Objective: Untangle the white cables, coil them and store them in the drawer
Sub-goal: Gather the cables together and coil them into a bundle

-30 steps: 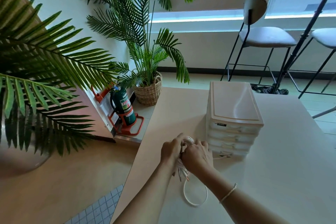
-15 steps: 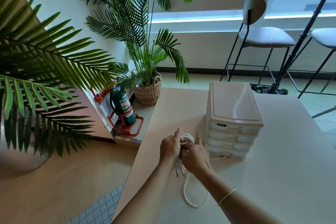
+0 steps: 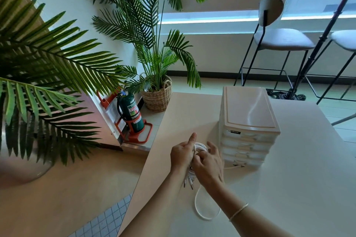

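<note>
- White cables (image 3: 200, 148): a bundle of loops held upright between both hands just above the table, near its left edge; several plug ends (image 3: 187, 181) hang below the wrists, and one slack loop (image 3: 206, 215) trails on the tabletop toward the viewer. Judged part-coiled, with the trailing length not yet gathered.
- Left hand (image 3: 182, 157): wrapped around the bundle's left side, index finger pointing up; it appears to serve as the anchor that keeps the loops stacked.
- Right hand (image 3: 209, 165): over the bundle's right side, fingers curled toward the loops, seemingly feeding or tucking a turn; exact pinch hidden.
- Drawer unit (image 3: 248, 121): white plastic, stacked drawers all closed, standing just beyond the hands, within easy reach for storing; another thin cable (image 3: 231, 167) lies at its base.
- Table (image 3: 298, 179): pale top bearing all of the above.
- Background: potted palm (image 3: 154, 59) in a wicker basket and a green fire extinguisher (image 3: 131, 113) on the floor.
</note>
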### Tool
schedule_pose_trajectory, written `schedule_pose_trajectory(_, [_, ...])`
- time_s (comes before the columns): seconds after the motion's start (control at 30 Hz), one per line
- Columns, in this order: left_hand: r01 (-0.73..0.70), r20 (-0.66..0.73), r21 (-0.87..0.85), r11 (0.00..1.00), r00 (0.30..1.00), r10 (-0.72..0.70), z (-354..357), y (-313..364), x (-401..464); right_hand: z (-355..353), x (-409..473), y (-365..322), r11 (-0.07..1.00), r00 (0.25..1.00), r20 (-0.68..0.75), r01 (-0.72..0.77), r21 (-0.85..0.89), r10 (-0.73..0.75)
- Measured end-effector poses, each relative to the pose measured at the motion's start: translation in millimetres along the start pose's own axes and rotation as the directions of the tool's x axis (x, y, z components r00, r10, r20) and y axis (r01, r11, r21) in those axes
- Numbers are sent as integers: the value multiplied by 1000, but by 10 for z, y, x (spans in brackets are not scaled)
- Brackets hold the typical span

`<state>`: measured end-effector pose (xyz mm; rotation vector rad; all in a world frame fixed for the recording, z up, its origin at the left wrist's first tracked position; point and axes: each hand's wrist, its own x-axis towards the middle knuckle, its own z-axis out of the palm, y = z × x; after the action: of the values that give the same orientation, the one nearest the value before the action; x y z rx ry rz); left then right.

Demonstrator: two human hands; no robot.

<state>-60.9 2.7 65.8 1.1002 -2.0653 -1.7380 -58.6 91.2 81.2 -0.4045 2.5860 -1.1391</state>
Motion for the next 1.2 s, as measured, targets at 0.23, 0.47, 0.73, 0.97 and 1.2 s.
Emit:
schedule_pose_trajectory(0.23, [40,1,-116,992,999,-40,-51,-80,-24,22,34,-6,952,983,164,-125,278,82])
schedule_pose_trajectory(0.47, [29,-66,-32,999,997,-31,-125,-129,23,-154,30,-57,864,952,270,-254,435,144])
schedule_pose_trajectory(0.73, [-38,-130,157,987,990,59,-228,-185,128,-674,212,-81,762,915,387,-332,556,116])
schedule_pose_trajectory(0.97, [-66,-38,329,942,996,83,-398,-355,191,-1109,425,131,996,860,503,-81,-24,82])
schedule_pose_trajectory(1.2, [-164,36,526,834,985,171,-541,-479,180,-1236,587,489,608,719,398,-43,-793,570])
